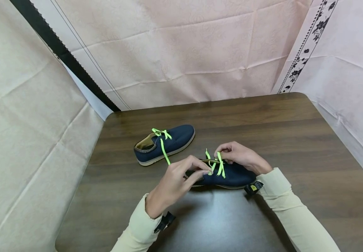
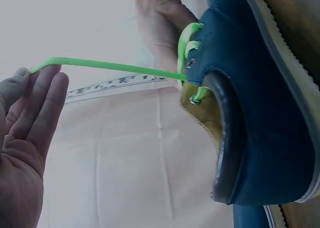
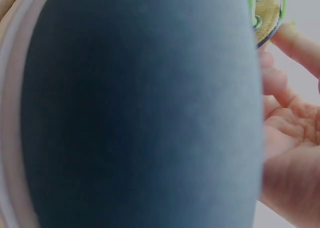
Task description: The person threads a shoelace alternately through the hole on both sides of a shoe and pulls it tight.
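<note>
A navy shoe [image 1: 235,175] with a bright green shoelace [image 1: 221,168] lies on the table, its toe to the right. My left hand [image 1: 181,178] pinches one lace end between thumb and fingertips. In the left wrist view that lace [image 2: 115,66] runs taut from the eyelets to the left hand [image 2: 30,112]. On the shoe's far side, my right hand [image 1: 239,155] has its fingertips at the upper end of another stretch of lace. The right wrist view shows its curled fingers [image 3: 275,80] beside the tan lining; the shoe body [image 3: 145,107] hides part of the grip.
A second navy shoe [image 1: 178,138] with green laces lies behind and left, one lace end [image 1: 164,152] trailing toward the left hand. Both shoes are on a brown wooden table [image 1: 121,196]. Pale cloth [image 1: 181,49] hangs around the table's back and sides.
</note>
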`<state>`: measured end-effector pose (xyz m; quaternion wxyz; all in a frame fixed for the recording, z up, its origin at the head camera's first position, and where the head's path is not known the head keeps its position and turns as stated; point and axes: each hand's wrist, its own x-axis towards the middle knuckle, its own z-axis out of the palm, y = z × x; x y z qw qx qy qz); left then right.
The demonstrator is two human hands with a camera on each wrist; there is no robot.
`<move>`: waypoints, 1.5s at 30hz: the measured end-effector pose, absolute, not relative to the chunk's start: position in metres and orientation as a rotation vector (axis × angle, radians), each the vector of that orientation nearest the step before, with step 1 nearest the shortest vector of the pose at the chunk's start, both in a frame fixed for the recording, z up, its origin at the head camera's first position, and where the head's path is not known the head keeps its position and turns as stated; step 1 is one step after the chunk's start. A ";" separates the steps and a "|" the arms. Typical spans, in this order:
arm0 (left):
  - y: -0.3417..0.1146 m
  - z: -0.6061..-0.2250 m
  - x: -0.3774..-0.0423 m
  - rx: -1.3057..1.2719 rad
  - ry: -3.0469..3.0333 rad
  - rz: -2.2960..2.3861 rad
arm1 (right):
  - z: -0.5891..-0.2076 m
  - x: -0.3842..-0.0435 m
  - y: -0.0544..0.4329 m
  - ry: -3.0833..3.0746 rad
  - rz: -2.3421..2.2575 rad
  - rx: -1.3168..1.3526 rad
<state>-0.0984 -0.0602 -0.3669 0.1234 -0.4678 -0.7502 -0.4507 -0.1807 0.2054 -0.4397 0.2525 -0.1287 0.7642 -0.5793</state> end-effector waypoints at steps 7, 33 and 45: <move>-0.064 -0.357 -0.094 -1.331 -2.120 -1.370 | -0.439 -0.180 0.205 2.070 -1.572 -0.379; -0.073 -0.323 -0.097 -1.181 -2.017 -1.513 | -0.432 -0.138 0.208 2.275 -1.559 -0.292; -0.073 -0.313 -0.098 -1.104 -1.995 -1.478 | -0.432 -0.120 0.204 2.568 -1.493 -0.242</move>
